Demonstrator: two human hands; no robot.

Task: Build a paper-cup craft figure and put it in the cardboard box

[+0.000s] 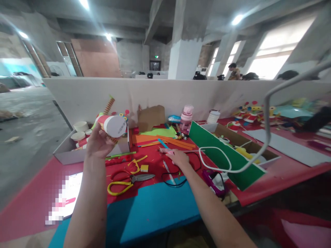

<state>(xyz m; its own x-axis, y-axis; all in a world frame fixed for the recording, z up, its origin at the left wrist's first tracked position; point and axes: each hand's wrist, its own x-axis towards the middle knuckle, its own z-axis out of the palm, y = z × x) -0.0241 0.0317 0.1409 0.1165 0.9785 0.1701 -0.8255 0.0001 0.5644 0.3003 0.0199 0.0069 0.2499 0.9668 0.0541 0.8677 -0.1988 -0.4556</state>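
My left hand (99, 143) is raised at the left, wrapped round a paper cup craft (113, 126) whose white round base faces me. Coiled brown strips stick out above and below the cup. Over the red tabletop, my right hand (178, 158) has its fingers closed on a pink tool (167, 151), perhaps a glue gun. Scissors (133, 181) with red and yellow handles lie between my forearms, near yellow paper scraps (144, 168). A white pen (169, 172) and a black cable lie just below my right hand.
A box of cups (69, 155) stands at the left, a green-sided box (219, 158) at the right. A white bent tube (267, 120) arches over the right side. Orange paper strips (147, 139), a purple power strip (213, 182), a phone (68, 196) and blue foam (155, 203) are around.
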